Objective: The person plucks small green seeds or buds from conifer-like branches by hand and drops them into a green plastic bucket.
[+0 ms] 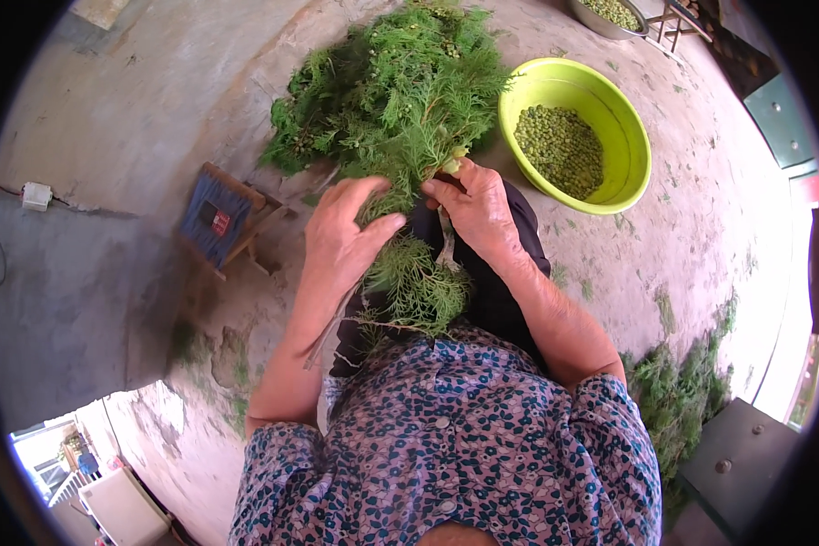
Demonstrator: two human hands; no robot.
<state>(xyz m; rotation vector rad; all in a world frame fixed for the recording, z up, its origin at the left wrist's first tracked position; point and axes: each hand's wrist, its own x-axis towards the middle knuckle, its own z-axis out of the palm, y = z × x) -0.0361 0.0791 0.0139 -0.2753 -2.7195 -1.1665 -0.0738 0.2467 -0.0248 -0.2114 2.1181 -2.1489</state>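
Observation:
My left hand is curled around part of a green evergreen branch, its thumb and fingers among the scaly sprigs. My right hand pinches the branch higher up, near a small cluster of pale green bits. The branch hangs over my lap and dark trousers, its woody stem trailing past my left wrist. Just beyond both hands lies a big heap of cut branches. Right of the heap, a lime-green basin holds a layer of small round green cones or berries.
A folding stool with a dark woven seat stands left. A metal bowl of green pieces rests by a frame at top right. More cuttings lie at lower right, beside a metal panel. A white appliance is at lower left.

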